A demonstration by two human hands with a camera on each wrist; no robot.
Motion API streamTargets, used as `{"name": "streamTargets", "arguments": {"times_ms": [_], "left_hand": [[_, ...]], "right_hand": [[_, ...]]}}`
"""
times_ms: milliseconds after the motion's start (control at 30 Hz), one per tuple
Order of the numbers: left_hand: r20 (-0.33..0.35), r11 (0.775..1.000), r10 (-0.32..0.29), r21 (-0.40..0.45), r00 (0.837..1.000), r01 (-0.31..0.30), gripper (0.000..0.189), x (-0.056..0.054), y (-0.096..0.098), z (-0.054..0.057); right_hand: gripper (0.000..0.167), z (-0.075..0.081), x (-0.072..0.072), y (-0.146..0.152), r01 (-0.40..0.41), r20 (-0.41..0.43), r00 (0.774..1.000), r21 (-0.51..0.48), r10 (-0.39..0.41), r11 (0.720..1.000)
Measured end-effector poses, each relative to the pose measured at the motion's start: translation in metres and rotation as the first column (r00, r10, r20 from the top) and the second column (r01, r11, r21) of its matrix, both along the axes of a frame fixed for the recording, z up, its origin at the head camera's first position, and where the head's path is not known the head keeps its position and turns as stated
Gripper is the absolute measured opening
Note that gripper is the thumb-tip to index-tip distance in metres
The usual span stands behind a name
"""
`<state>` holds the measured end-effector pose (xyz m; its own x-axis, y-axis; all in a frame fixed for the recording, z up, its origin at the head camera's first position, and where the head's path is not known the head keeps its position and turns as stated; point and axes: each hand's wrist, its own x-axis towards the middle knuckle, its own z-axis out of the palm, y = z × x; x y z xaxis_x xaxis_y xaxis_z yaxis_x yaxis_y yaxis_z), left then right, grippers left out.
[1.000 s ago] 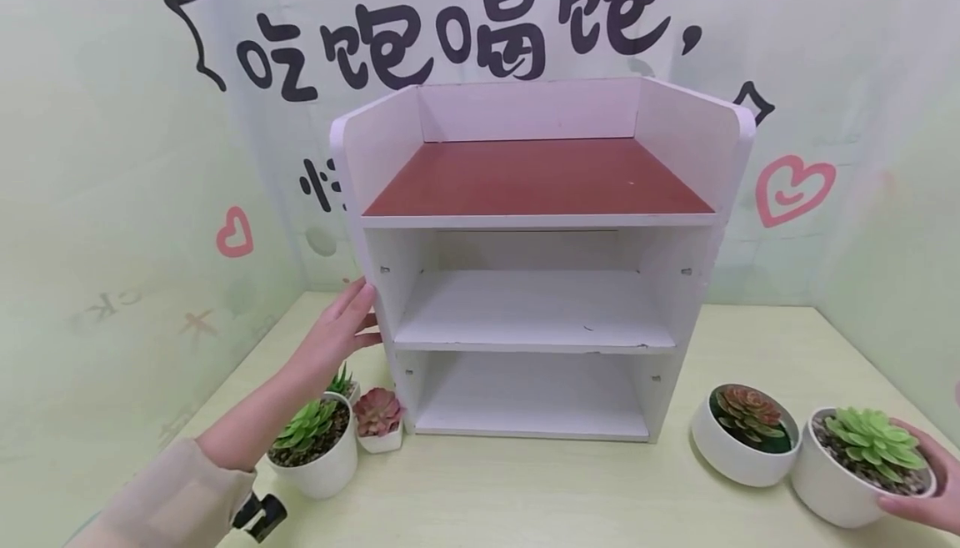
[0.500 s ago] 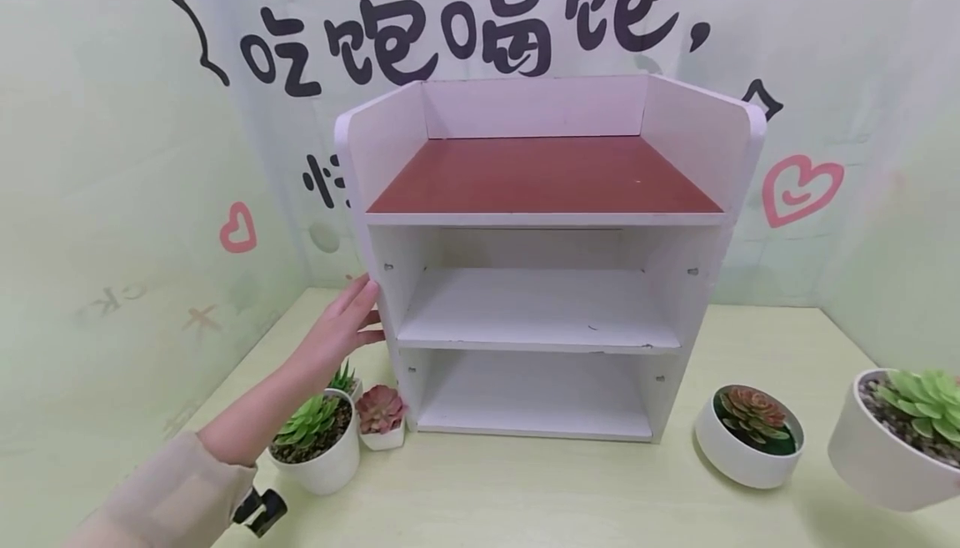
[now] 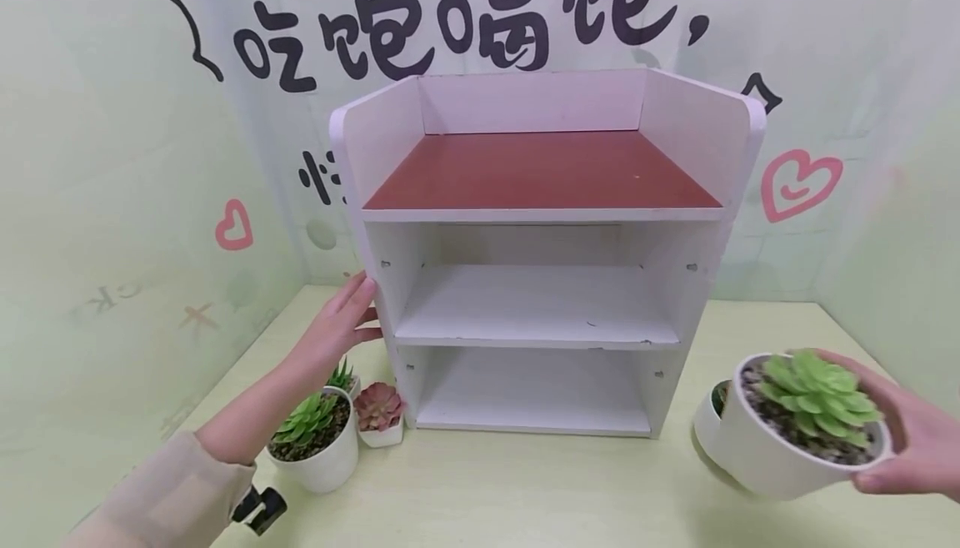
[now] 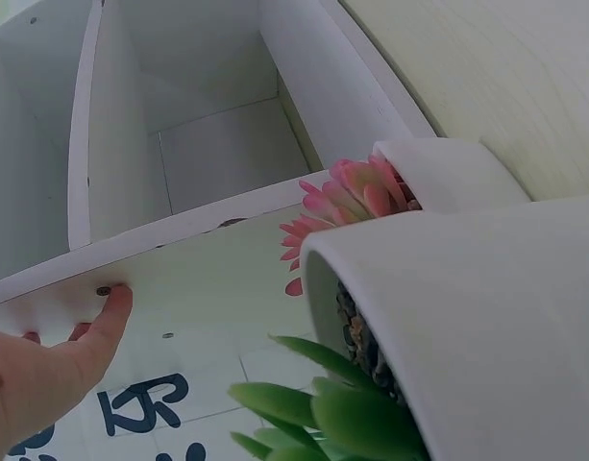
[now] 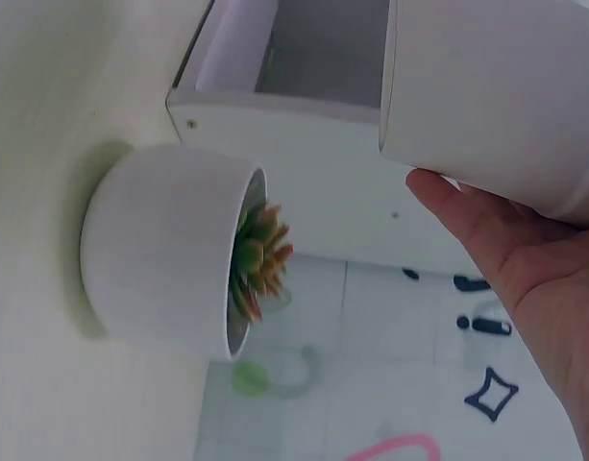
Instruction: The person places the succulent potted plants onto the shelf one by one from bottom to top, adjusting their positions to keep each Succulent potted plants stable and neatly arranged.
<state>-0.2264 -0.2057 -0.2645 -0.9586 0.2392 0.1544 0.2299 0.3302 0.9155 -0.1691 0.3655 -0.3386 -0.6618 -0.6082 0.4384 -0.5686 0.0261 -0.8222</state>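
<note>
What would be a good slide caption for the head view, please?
The right hand holds a potted green succulent above the table; the left hand touches the white shelf unit.

A loose, pale beige cloth sleeve (image 3: 168,496) clothes the person's left arm, its plain matte fabric softly creased and finishing in a wide cuff (image 3: 228,469) with a slightly rumpled rim. Past the sleeve's cuff, the slender forearm (image 3: 262,406) and left hand (image 3: 341,323) are bare, and just beside its lower edge shows a small, black, blocky, notched piece (image 3: 273,506), partly hidden, its fastening impossible to make out. Well to the right of the sleeve, the right hand (image 3: 918,438) is bare as well
</note>
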Motion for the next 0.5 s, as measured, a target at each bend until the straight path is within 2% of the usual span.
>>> {"name": "streamTargets", "arguments": {"times_ms": [67, 133, 267, 500], "left_hand": [[-0.003, 1.000, 0.001, -0.005, 1.000, -0.001, 0.065, 0.000, 0.000, 0.000], [-0.004, 1.000, 0.000, -0.008, 1.000, 0.000, 0.065, 0.000, 0.000, 0.000], [-0.002, 1.000, -0.002, -0.004, 1.000, 0.002, 0.065, -0.001, -0.001, -0.001], [0.006, 1.000, 0.002, 0.028, 1.000, -0.002, 0.066, -0.001, 0.001, 0.000]], "right_hand": [[0.085, 0.003, 0.000, -0.017, 0.056, -0.001, 0.998, 0.106, -0.056, 0.993], [0.086, 0.007, 0.001, -0.040, 0.096, -0.029, 0.995, 0.166, -0.093, 0.981], [0.087, 0.013, 0.000, -0.087, 0.114, -0.028, 0.993, 0.197, -0.111, 0.974], [0.094, 0.021, -0.005, -0.154, 0.109, 0.093, 0.987, 0.191, -0.129, 0.976]]}}
